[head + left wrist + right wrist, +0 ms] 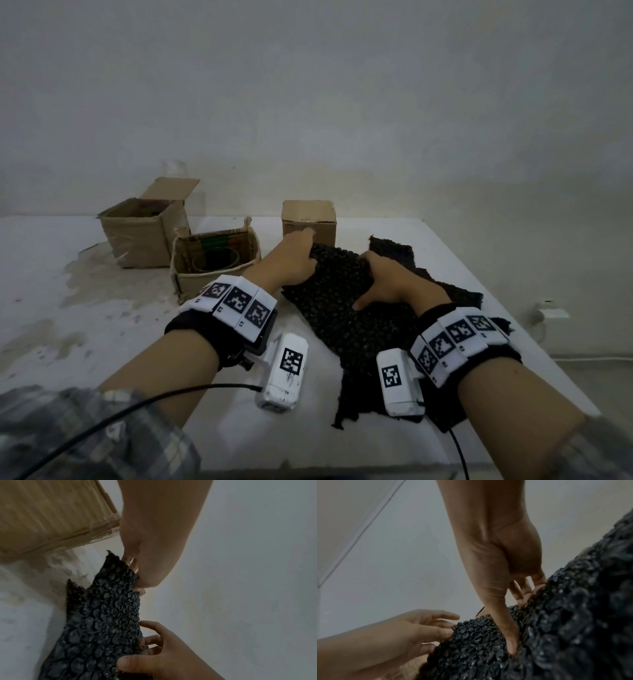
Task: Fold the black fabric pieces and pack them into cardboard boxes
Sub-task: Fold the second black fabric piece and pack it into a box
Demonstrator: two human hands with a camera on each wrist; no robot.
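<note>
A black bubbly-textured fabric piece (342,318) lies on the white table (102,342), its far edge lifted. My left hand (294,263) pinches that edge's left corner, right in front of a small closed cardboard box (308,219). My right hand (387,281) holds the edge further right, fingers curled under and thumb pressed on top. In the left wrist view my left hand (147,561) pinches the fabric (102,615). The right wrist view shows my right hand (496,561) with its thumb on the fabric (488,649). More black fabric (455,291) lies beneath, spreading right.
An open cardboard box (137,233) stands at the back left. A lower open box (212,263) holding a round ring and other items sits beside my left wrist. The table's right edge (513,325) runs close to the fabric. A wall rises behind.
</note>
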